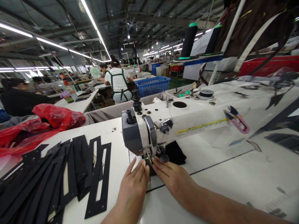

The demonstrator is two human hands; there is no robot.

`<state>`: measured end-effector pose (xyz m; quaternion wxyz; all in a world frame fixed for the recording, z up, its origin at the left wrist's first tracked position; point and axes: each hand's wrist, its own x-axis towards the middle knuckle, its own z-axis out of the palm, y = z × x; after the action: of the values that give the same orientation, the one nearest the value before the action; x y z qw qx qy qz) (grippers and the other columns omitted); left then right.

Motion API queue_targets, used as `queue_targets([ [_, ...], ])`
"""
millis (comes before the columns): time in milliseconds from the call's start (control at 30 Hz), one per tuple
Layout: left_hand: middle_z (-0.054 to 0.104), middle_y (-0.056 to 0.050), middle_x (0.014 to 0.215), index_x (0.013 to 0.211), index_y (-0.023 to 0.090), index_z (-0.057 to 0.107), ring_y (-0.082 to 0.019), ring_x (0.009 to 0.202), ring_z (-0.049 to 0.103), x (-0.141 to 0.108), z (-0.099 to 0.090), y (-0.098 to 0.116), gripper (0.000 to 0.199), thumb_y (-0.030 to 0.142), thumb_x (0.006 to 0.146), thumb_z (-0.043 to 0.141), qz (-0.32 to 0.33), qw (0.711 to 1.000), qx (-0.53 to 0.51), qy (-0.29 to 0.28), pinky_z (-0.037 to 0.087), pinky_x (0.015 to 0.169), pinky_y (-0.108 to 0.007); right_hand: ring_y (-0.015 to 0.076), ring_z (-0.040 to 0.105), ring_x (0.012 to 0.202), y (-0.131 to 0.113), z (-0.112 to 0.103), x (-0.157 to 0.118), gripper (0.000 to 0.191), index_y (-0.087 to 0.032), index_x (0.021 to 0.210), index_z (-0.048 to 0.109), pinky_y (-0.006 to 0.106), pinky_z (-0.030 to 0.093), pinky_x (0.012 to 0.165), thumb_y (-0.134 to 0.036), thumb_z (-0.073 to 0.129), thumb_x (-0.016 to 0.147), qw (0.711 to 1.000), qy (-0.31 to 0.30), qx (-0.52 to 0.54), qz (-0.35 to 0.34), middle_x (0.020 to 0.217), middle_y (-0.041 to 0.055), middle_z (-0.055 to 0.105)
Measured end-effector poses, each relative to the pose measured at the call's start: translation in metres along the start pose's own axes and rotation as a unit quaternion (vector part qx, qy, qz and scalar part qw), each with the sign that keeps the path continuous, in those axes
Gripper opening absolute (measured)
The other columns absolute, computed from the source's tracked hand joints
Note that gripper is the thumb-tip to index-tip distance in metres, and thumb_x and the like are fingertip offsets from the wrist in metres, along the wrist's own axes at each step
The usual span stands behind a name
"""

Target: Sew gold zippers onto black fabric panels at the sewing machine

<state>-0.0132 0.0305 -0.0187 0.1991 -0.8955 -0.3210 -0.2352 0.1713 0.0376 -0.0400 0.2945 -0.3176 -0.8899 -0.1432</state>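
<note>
While under needle, black piece (174, 153) touches L hand (134, 183), R hand (173, 177).

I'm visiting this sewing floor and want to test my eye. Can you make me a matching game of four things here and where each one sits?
Things:
1. thread snips
2. red plastic bag
3. black slotted strips
4. blue basket

Places:
A. far left on the table
B. fanned out left of the hands
C. on the sewing machine's arm
D. behind the machine, by a person in an apron

Pairs: 1-C, 2-A, 3-B, 4-D
</note>
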Motion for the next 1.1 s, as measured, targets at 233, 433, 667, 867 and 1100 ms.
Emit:
queue_targets([
  [233,0.069,-0.011,0.095,0.092,0.011,0.057,-0.021,0.092,0.065,0.005,0.007,-0.007,0.024,0.009,0.091,0.032,-0.038,0.999,-0.03,0.018,0.049,0.088,-0.043,0.0191,0.062,0.089,0.009,-0.004,0.018,0.027,-0.004,0.097,0.064,0.028,0.052,0.085,0.0,0.04,0.084,0.999,0.015,0.03,0.012,0.096,0.0121,0.067],
  [433,0.07,-0.009,0.09,0.089,0.014,0.055,-0.02,0.082,0.067,0.009,0.015,-0.013,0.02,0.01,0.089,0.036,-0.075,0.994,-0.067,0.035,0.049,0.082,-0.04,0.0187,0.062,0.089,0.015,0.005,0.021,0.02,-0.011,0.091,0.065,0.028,0.051,0.085,-0.003,0.048,0.083,0.997,-0.044,0.053,0.038,0.094,0.0104,0.067],
  [667,0.07,-0.008,0.088,0.087,0.015,0.055,-0.02,0.079,0.067,0.008,0.019,-0.014,0.017,0.012,0.089,0.038,-0.1,0.992,-0.076,0.03,0.048,0.082,-0.041,0.0175,0.062,0.086,0.017,0.003,0.023,0.027,-0.011,0.1,0.061,0.027,0.052,0.079,0.001,0.043,0.083,0.995,-0.05,0.068,0.043,0.094,0.0087,0.066],
  [867,0.07,-0.008,0.086,0.081,0.014,0.055,-0.019,0.077,0.066,0.01,0.019,-0.014,0.018,0.011,0.089,0.039,-0.104,0.991,-0.077,0.034,0.048,0.081,-0.04,0.0183,0.062,0.081,0.017,0.008,0.022,0.024,-0.009,0.097,0.061,0.027,0.053,0.075,0.0,0.045,0.083,0.994,-0.056,0.076,0.05,0.088,0.0087,0.066],
  [1100,0.069,-0.006,0.087,0.085,0.016,0.055,-0.019,0.082,0.066,0.007,0.022,-0.016,0.013,0.013,0.089,0.042,-0.105,0.99,-0.076,0.047,0.048,0.08,-0.038,0.0184,0.062,0.087,0.019,0.02,0.017,0.029,-0.015,0.097,0.061,0.028,0.053,0.078,0.0,0.039,0.084,0.993,-0.058,0.08,0.063,0.093,0.0088,0.066],
])
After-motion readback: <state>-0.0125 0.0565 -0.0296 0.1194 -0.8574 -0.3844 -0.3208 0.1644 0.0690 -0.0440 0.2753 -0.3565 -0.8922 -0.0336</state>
